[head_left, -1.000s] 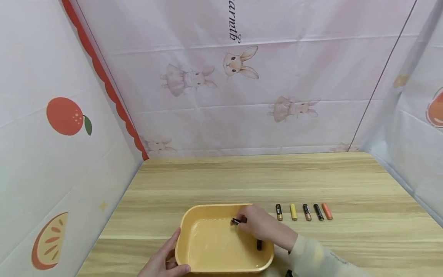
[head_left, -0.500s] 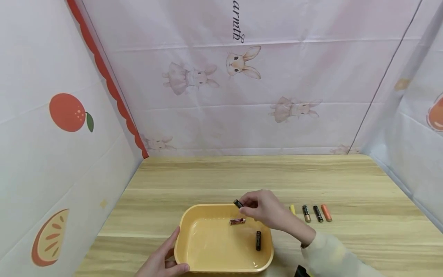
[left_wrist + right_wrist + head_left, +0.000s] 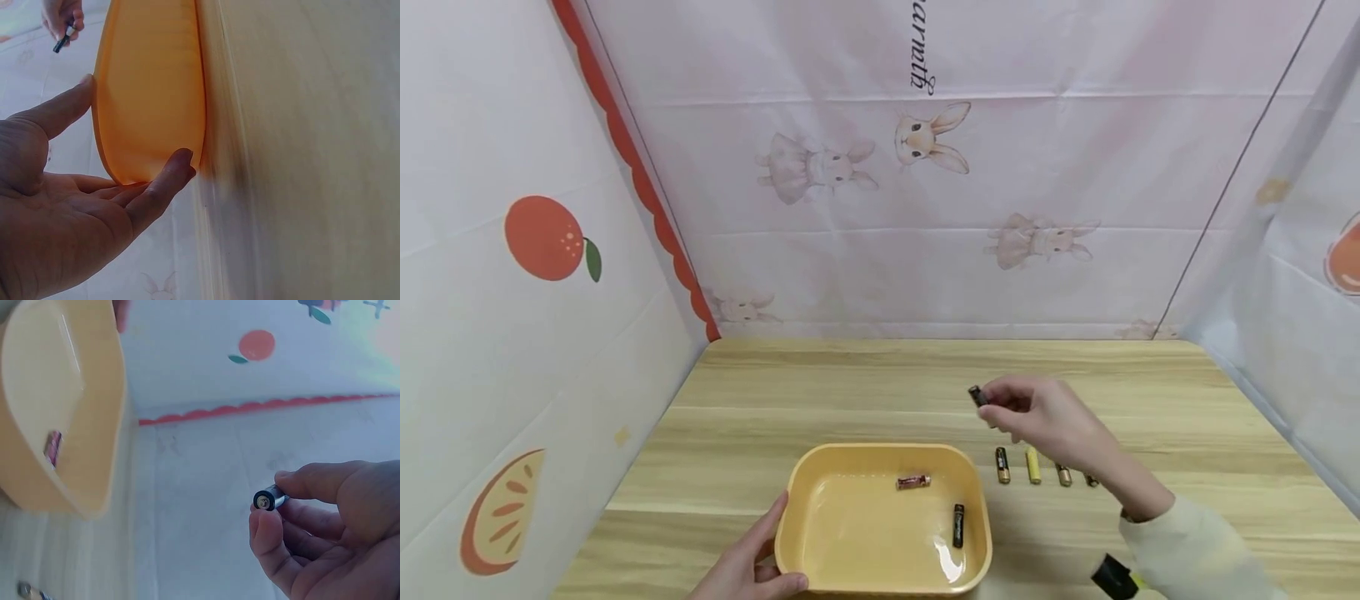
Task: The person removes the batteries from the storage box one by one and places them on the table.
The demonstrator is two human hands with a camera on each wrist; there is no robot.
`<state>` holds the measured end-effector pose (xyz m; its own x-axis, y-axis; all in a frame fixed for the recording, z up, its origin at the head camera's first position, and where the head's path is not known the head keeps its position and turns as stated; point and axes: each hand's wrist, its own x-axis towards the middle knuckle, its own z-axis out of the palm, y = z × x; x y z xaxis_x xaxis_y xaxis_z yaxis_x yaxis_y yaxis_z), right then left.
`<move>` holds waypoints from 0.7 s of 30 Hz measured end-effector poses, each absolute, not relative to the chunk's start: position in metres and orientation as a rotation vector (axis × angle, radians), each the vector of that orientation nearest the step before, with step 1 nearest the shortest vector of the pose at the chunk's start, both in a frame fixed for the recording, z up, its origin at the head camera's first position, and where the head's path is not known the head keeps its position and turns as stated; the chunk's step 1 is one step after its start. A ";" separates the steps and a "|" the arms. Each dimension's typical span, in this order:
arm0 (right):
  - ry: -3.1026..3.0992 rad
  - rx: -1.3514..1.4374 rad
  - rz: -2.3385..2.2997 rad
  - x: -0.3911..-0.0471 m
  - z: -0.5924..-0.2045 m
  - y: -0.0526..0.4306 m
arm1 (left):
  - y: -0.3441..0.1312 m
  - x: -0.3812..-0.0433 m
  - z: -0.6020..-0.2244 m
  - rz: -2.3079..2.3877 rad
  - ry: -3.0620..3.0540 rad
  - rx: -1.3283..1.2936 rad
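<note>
At the near left corner of the tub, the left hand point(image 3: 748, 554) clasps the wall, thumb tip and fingers bent round its edge. To the right of the tub, just as near, a black object point(image 3: 1115, 577) juts out beside the pale sleeve point(image 3: 1198, 546); what it is cannot be told. The yellow tub point(image 3: 850, 533) sits on the wooden table point(image 3: 737, 433), a bright glare on its floor. Inside the tub, a black battery point(image 3: 958, 526) lies along the right wall, and a reddish battery point(image 3: 913, 482) lies crosswise farther back, apart from it. Right of the tub is a row: a dark copper-ended battery point(image 3: 1002, 465) just beside it, then a yellow battery point(image 3: 1033, 465), a second copper-ended battery point(image 3: 1064, 475) and a dark battery point(image 3: 1092, 481), these last two partly covered by the forearm. Above and beyond the tub's far right corner, the right hand point(image 3: 1048, 417) pinches a small battery point(image 3: 977, 396) between thumb and fingers, clear of the tub. Behind the tub, past the table, hangs a rabbit-printed cloth point(image 3: 880, 267); left of the tub, a fruit-printed cloth point(image 3: 572, 358).
</note>
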<state>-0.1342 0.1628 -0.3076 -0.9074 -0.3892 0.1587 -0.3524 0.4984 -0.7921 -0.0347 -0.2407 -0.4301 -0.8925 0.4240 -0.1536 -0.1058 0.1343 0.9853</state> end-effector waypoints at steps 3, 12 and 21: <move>2.706 -0.620 -1.419 -0.133 -0.303 0.180 | -0.241 -0.035 -0.431 1.817 2.015 0.318; 2.815 -0.421 -1.396 -0.130 -0.301 0.225 | -0.242 -0.034 -0.432 1.813 2.018 0.320; 2.890 -0.197 -1.303 -0.129 -0.316 0.271 | -0.242 -0.035 -0.433 1.811 2.017 0.343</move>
